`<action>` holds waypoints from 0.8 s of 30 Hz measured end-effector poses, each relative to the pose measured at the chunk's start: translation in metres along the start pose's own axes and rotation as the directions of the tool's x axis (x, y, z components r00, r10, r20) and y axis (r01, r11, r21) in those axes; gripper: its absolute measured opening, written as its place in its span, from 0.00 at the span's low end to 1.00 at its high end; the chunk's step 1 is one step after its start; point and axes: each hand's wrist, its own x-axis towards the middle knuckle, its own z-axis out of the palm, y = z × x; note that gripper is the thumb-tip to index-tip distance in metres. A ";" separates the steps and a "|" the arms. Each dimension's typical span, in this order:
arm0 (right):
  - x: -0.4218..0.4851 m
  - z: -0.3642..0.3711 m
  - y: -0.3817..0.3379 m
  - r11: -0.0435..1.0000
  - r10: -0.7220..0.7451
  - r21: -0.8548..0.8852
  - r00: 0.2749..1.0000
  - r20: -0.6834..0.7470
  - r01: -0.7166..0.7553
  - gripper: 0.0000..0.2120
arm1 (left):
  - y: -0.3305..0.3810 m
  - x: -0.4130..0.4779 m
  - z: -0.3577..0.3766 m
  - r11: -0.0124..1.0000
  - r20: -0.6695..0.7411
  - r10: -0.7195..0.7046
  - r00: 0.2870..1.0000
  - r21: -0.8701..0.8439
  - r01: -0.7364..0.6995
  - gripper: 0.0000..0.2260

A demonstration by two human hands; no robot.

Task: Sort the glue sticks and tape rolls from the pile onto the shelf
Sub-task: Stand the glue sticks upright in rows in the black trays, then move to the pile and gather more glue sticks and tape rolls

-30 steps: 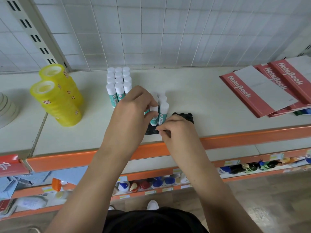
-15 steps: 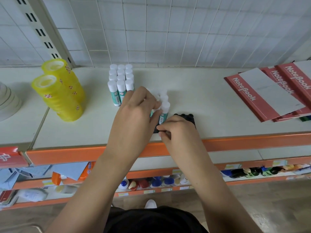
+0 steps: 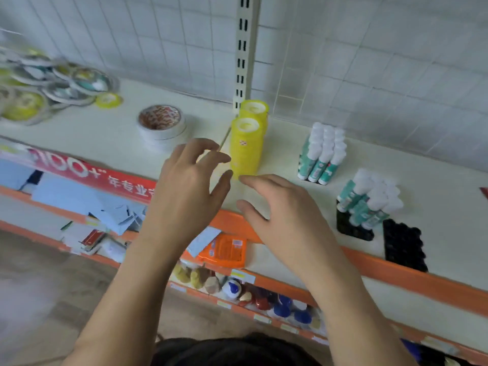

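Both hands hover empty over the front of the white shelf [image 3: 277, 159]. My left hand [image 3: 190, 186] has loosely spread fingers, and my right hand [image 3: 280, 210] is relaxed beside it. Just beyond the fingertips stand two stacks of yellow tape rolls [image 3: 247, 143]. A stack of white tape rolls [image 3: 161, 128] lies left of them. A pile of mixed tape rolls [image 3: 47, 88] fills the far left. Upright glue sticks [image 3: 320, 154] stand in a block to the right, and more glue sticks [image 3: 369, 202] sit in a black tray [image 3: 352, 229] near the edge.
A second black tray [image 3: 404, 245], with nothing in it, lies at the shelf's orange front edge [image 3: 422, 276]. A slotted upright [image 3: 244, 54] rises behind the yellow rolls. Lower shelves hold blue papers [image 3: 79, 199], an orange pack [image 3: 225, 250] and small bottles [image 3: 264, 299].
The view has swung left. Both hands have let go of the glue sticks and tray and moved left, now empty near the yellow tape rolls.
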 end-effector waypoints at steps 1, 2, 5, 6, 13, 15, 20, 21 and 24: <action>0.011 0.012 -0.015 0.999 -0.041 0.009 0.999 0.021 0.041 0.19 | -0.018 -0.005 -0.012 0.999 0.005 -0.040 0.999 0.025 0.039 0.12; 0.022 0.025 -0.030 0.997 -0.078 0.019 0.996 0.042 0.077 0.21 | -0.038 -0.011 -0.025 0.996 0.007 -0.081 0.997 0.048 0.080 0.13; 0.056 0.067 -0.081 0.986 -0.169 0.022 0.982 0.080 0.168 0.25 | -0.099 -0.031 -0.065 0.972 -0.007 -0.214 0.977 0.103 0.213 0.17; 0.068 0.083 -0.100 0.980 -0.199 0.020 0.976 0.088 0.198 0.27 | -0.120 -0.036 -0.078 0.960 -0.012 -0.255 0.967 0.120 0.254 0.18; 0.159 0.187 -0.223 0.949 -0.311 -0.002 0.937 0.162 0.315 0.35 | -0.272 -0.048 -0.150 0.850 -0.039 -0.467 0.883 0.255 0.461 0.25; 0.178 0.210 -0.247 0.947 -0.316 -0.007 0.934 0.166 0.322 0.35 | -0.304 -0.045 -0.160 0.830 -0.053 -0.508 0.860 0.237 0.505 0.27; 0.216 0.241 -0.280 0.961 -0.260 -0.056 0.953 0.155 0.271 0.36 | -0.356 -0.026 -0.174 0.843 -0.006 -0.499 0.867 0.228 0.487 0.29; 0.224 0.245 -0.284 0.963 -0.250 -0.066 0.958 0.140 0.261 0.35 | -0.364 -0.021 -0.176 0.849 0.004 -0.493 0.870 0.221 0.480 0.28; 0.247 0.254 -0.293 0.965 -0.239 -0.081 0.965 0.106 0.248 0.29 | -0.385 -0.007 -0.180 0.862 -0.003 -0.470 0.883 0.216 0.459 0.26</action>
